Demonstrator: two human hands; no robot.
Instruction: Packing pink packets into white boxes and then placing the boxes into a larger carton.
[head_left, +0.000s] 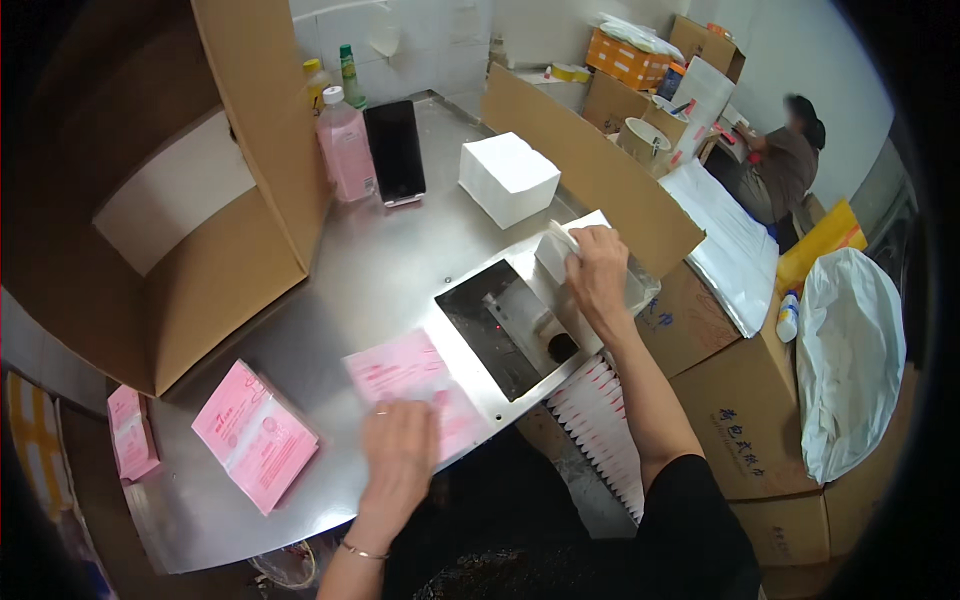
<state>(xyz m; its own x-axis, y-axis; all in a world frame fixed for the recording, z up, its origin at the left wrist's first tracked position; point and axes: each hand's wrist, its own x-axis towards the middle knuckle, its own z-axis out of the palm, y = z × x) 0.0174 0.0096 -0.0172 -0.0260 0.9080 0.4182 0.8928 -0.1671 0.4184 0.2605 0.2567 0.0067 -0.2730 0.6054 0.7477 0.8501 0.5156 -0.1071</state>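
My left hand, a thin bracelet at its wrist, is closed at the near edge of a flat pink-and-clear plastic bag on the metal table; the hand is slightly blurred. My right hand grips the edge of a thin white stack of paper tissues beside the rectangular opening in the tabletop. Its fingers partly cover that stack. Two pink packs, a larger one and one at the table's left edge, lie left of my left hand.
An open cardboard box stands on the left. Behind are a pink liquid bottle, a dark-screened phone and a white tissue block. Cartons are stacked at right; a seated person is farther back.
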